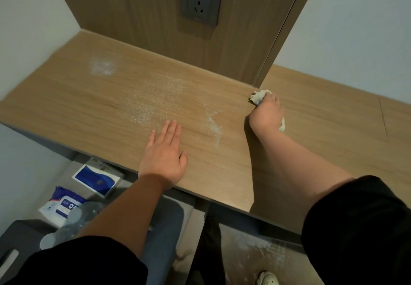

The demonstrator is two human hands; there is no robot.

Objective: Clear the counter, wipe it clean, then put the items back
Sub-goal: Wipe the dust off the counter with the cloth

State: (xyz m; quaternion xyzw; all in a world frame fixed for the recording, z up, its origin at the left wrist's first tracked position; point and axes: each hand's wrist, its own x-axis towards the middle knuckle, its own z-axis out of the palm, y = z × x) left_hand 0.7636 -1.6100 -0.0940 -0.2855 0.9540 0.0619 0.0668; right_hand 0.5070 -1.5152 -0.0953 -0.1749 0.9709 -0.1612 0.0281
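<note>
Cleared items sit low left, off the desk point(322, 111): wipes pack point(63, 204), clear bottle point(73, 220), blue-white box point(95, 179). Powder on top: patch point(103, 66) far left, wide scatter point(155, 100) mid. Your left grip point(163, 155) lies flat near the edge, fingers straight, holding nothing. Smear point(214, 126) just right of it. Your right grip point(266, 113) is closed round a crumpled white wad point(258, 97), pressed to the desk by the wall panel's corner. Wad looks soft, light, tear-prone: keep it bunched in the palm, press evenly, sweep leftward.

A dark grey socket point(199, 0) sits in a wood-grain wall panel point(133, 6). Left of the socket stands a plain pale wall point(29, 17), right of it a second pale wall point(355, 28). Well below the socket lies a dusty brownish floor point(255, 253).
</note>
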